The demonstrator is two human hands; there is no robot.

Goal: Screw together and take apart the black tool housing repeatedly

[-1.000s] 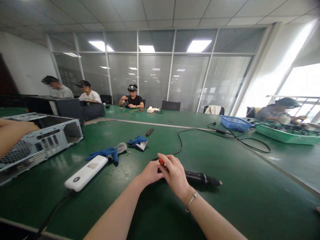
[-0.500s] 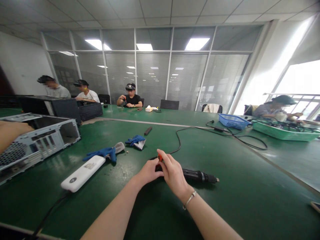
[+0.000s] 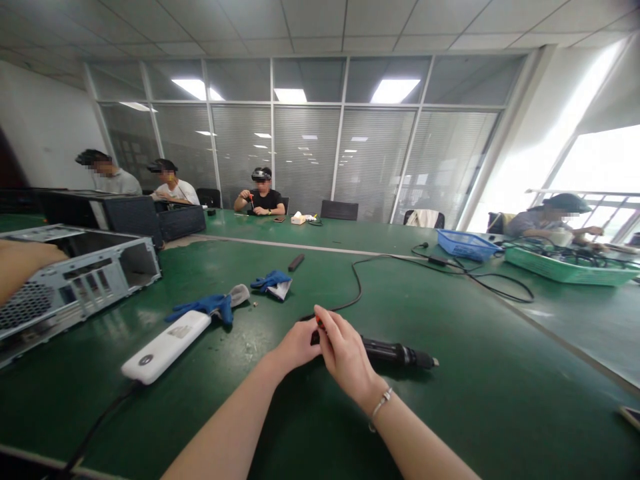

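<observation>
Black power screwdriver (image 3: 390, 351), one: I have it on the green table (image 3: 500, 400) directly before me, metal tip to the right, rear end under the hands. Left hand (image 3: 297, 345), one: curled about that rear end, lower fingers hidden from me. Right hand (image 3: 347, 353), one, with bracelet (image 3: 383, 402): fingers bent nearly closed on a small orange piece (image 3: 321, 323), mostly covered; I cannot tell whether it belongs to the screwdriver. Black cord (image 3: 359, 283), one, beyond the hands. Blue gloves (image 3: 205, 307), two, to the left. White device (image 3: 167, 348), one, touching the nearer glove. Metal computer case (image 3: 100, 280), one, far left, another person's forearm (image 3: 30, 267) over it.
</observation>
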